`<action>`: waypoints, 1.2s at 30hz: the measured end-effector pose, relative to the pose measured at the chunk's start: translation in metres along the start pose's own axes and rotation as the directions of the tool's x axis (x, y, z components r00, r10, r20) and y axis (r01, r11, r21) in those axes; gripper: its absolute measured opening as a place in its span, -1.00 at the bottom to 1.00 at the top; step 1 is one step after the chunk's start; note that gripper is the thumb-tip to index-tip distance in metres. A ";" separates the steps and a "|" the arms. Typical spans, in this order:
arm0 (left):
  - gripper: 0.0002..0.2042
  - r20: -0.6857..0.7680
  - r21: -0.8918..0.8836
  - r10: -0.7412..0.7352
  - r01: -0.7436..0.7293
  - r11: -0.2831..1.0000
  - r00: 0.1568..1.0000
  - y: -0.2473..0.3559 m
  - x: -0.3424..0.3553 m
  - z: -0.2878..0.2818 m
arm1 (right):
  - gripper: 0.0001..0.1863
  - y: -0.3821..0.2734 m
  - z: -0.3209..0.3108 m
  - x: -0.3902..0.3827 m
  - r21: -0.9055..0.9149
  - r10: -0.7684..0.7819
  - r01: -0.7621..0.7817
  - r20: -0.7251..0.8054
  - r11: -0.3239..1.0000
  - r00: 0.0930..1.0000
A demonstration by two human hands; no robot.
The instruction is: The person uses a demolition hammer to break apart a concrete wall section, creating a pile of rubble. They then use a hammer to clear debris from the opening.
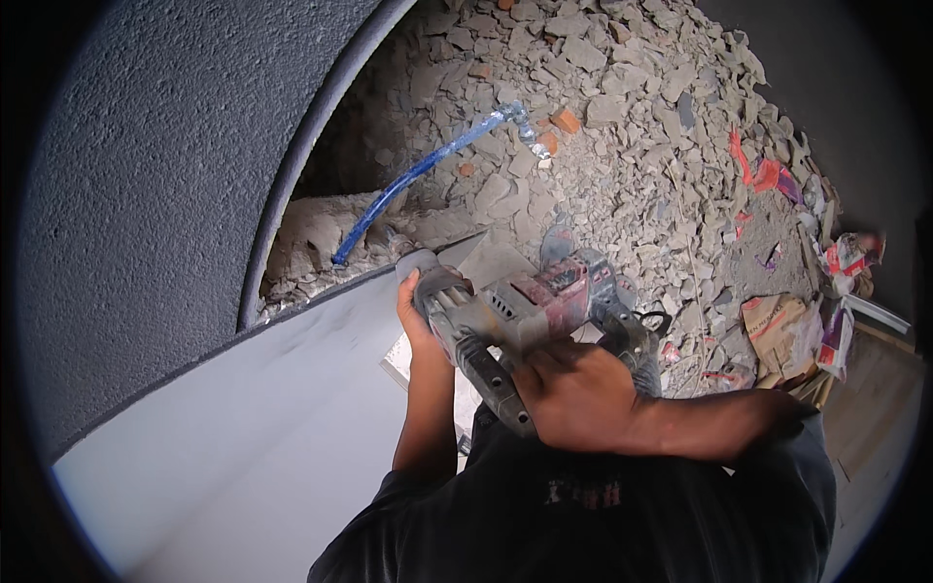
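Near the centre, my left hand [420, 306] is closed round the grey front part of a dusty power tool [462, 335]. My right hand [578, 389] is curled on its dark grey body, with fingertips partly hidden. Just behind and to the right is a dust-coated red and grey machine housing [559, 291] with vent slots; I cannot tell whether it is part of the same tool. A pale board [394, 364] lies beneath, partly covered by my forearms and the tools.
Broken rubble [632, 117] fills the upper area, with a blue hose [418, 170] and brick bits [566, 120]. A grey textured wall [165, 175] with an opening borders a white surface [224, 457]. Torn bags [777, 330] and wood [865, 408] lie at right.
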State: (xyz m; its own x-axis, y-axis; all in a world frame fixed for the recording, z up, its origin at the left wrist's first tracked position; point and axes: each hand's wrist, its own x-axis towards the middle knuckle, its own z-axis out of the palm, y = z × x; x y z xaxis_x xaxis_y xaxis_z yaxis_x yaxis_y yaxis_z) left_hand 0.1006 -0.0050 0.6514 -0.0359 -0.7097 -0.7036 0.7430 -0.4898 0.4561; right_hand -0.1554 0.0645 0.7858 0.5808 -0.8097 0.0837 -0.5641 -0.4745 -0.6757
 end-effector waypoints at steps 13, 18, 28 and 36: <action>-0.68 -0.208 0.051 -0.027 0.039 0.998 0.978 -0.010 0.019 -0.028 | -0.52 0.047 0.034 -0.026 0.112 0.123 -0.132 0.080 0.985 0.989; -0.61 -0.188 0.061 -0.009 0.020 0.998 0.982 -0.047 -0.034 -0.006 | -0.62 0.045 0.015 -0.087 0.101 0.058 -0.056 -0.012 0.993 0.998; -0.49 -0.110 0.076 0.091 -0.083 0.994 0.990 -0.027 -0.044 -0.004 | -0.73 0.034 0.014 -0.071 0.051 -0.063 0.073 -0.177 0.996 0.982; -0.51 -0.107 -0.008 0.035 -0.036 0.999 0.994 -0.022 -0.038 0.002 | -0.82 0.026 0.010 -0.064 0.025 -0.046 0.050 -0.148 0.998 0.988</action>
State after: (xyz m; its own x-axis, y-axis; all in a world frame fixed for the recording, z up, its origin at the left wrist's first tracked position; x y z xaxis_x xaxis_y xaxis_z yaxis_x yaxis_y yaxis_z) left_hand 0.0846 0.0318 0.6691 0.0619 -0.6678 -0.7418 0.7489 -0.4602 0.4768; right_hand -0.2013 0.1079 0.7552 0.5133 -0.8290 0.2219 -0.5191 -0.5059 -0.6889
